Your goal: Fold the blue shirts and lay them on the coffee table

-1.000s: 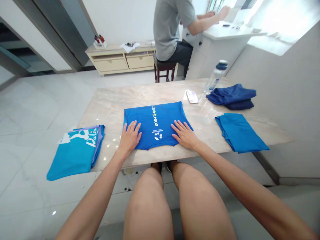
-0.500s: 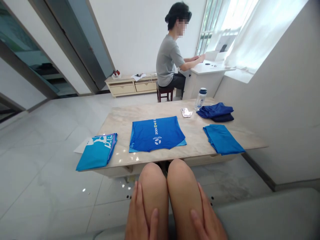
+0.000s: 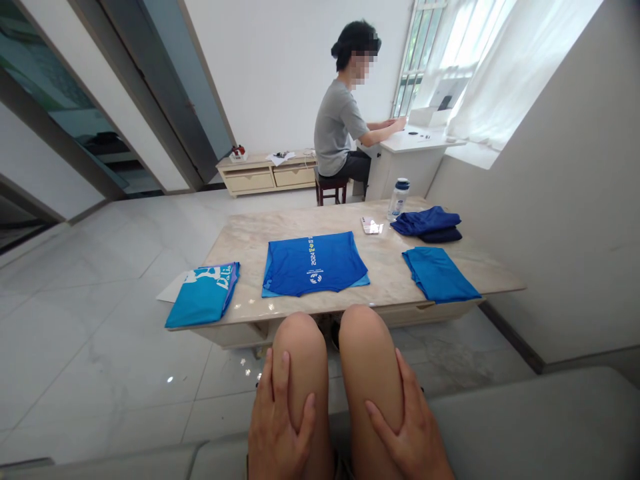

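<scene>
A low marble-topped table stands on a pale tiled floor, with a bright window beyond it. Farther back, a person in a grey shirt sits on a stool at a white desk, both hands on the desktop. A folded blue shirt with white print lies flat at the middle of the table's near edge. On the table to one side of it lies a folded turquoise shirt, partly over the edge; to the other side a folded blue cloth, and beyond that a dark blue bundle, a water bottle and a phone. The left hand and right hand rest spread on the knees, empty, well short of the blue shirt.
</scene>
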Demonstrator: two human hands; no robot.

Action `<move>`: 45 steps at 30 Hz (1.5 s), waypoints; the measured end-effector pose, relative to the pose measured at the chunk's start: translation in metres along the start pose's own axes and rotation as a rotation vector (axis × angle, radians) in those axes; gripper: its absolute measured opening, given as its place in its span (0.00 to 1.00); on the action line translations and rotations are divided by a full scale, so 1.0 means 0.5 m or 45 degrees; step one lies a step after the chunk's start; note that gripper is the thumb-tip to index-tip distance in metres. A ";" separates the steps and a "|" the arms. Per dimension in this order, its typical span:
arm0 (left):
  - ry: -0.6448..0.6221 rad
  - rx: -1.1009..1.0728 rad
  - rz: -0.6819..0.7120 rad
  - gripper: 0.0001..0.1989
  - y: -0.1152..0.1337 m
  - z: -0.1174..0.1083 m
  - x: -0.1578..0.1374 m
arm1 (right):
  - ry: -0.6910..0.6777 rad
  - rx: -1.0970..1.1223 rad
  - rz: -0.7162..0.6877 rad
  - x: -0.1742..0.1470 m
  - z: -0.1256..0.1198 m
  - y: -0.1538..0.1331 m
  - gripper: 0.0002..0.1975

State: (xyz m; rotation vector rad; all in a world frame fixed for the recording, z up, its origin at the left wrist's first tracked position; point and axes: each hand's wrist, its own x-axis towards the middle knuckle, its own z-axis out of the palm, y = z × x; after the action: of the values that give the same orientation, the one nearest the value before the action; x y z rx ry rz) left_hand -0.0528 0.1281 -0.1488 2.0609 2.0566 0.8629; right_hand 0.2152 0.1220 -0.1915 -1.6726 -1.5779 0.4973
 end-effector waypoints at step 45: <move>-0.246 -0.561 -0.737 0.53 0.016 -0.045 0.049 | -0.307 0.410 0.473 0.051 -0.043 -0.026 0.51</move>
State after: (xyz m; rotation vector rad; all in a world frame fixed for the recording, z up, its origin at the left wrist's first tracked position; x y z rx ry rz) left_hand -0.0578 0.1439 -0.1188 1.1838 1.9649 0.8611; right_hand 0.2264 0.1403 -0.1628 -1.7006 -1.2618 1.1180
